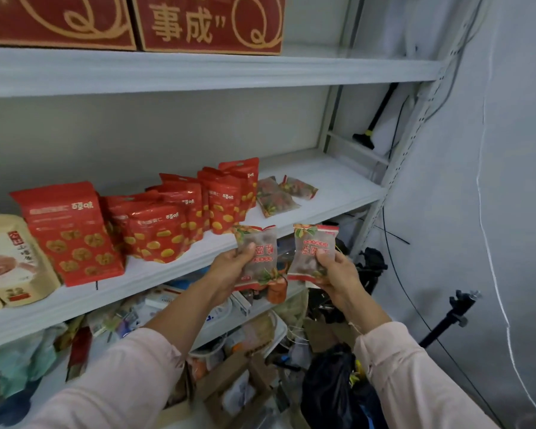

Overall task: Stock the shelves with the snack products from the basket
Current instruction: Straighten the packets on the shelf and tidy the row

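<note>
1. Left grip is holding the left packet: thumb pressing on the front, fingers curling behind it.
2. Right grip is holding the right packet the same way, with the thumb on the front face.
3. Both packets are translucent with red edges and brown contents. They are sitting upright and just beside each other. I can't tell whether the lower corners are touching.
4. Both are hanging in the air in front of the middle shelf, overlapping its front edge and not resting on the board.
5. Loose packets of the same sort are lying flat on that shelf, just right of the red pouches.
6. The red pouches are standing in a crowded row, leaning on each other and running left to a bigger red pouch.
7. A beige bag is standing at the far left, next to the big pouch.
8. Red cartons are sitting on the top shelf.
9. Mixed clutter is filling the lower shelf behind the forearms.
10. A black bag is sitting low down by the right forearm.
11. A black stand is standing near the right wall.
12. Pink sleeves are covering both forearms partway.
</note>
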